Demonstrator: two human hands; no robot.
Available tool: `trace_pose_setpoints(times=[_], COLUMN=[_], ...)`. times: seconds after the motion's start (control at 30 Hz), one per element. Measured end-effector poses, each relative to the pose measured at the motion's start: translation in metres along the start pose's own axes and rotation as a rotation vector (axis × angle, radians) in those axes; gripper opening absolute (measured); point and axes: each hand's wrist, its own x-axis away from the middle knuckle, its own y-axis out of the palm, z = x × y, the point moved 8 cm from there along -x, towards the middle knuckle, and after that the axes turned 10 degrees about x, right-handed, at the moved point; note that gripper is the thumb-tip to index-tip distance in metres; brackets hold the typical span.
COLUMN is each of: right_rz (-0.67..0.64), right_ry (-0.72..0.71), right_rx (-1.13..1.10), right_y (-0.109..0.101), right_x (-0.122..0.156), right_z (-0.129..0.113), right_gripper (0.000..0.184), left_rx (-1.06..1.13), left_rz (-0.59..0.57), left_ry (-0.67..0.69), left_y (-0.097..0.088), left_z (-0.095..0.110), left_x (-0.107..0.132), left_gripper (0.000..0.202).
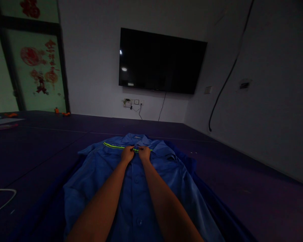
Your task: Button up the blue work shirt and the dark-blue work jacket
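Note:
A blue work shirt (96,181) with a yellow-green reflective stripe (113,146) lies flat, front up, on a dark purple surface (40,151). Its collar points away from me. My left hand (127,154) and my right hand (144,153) sit side by side at the chest, just below the collar. Both have their fingers curled and pinch the shirt's front placket where the stripe crosses it. My forearms stretch over the button row, and two buttons show between them.
A black wall television (161,62) hangs ahead above wall sockets (133,102). A black cable (224,84) runs down the right wall. A white cord (2,198) lies at the left. Red paper decorations (37,67) cover a window, with small orange items (63,113) below.

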Motion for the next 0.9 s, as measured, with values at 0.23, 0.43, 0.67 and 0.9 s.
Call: trace_pose_setpoints(times=[0.23,0.43,0.67,0.9], right_rz=[-0.028,-0.029,-0.048,-0.087], right_ry=[-0.013,-0.047,-0.138,-0.199], right_rx=[0.042,0.028,0.024,0.067], right_y=[0.004,0.006,0.007,0.012], right_x=[0.003,0.002,0.001,0.005], right_z=[-0.003,-0.005,-0.012,-0.019], right_gripper=[0.030,0.031,0.030,0.021], left_rx=[0.012,0.018,0.017,0.003], left_rz=[0.001,0.010,0.011,-0.004], left_ry=[0.000,0.004,0.013,0.017], left_y=[0.001,0.001,0.001,0.003], left_z=[-0.002,-0.005,-0.007,-0.011], left_x=[-0.002,-0.004,-0.005,-0.007], left_gripper=[0.034,0.036,0.037,0.031])
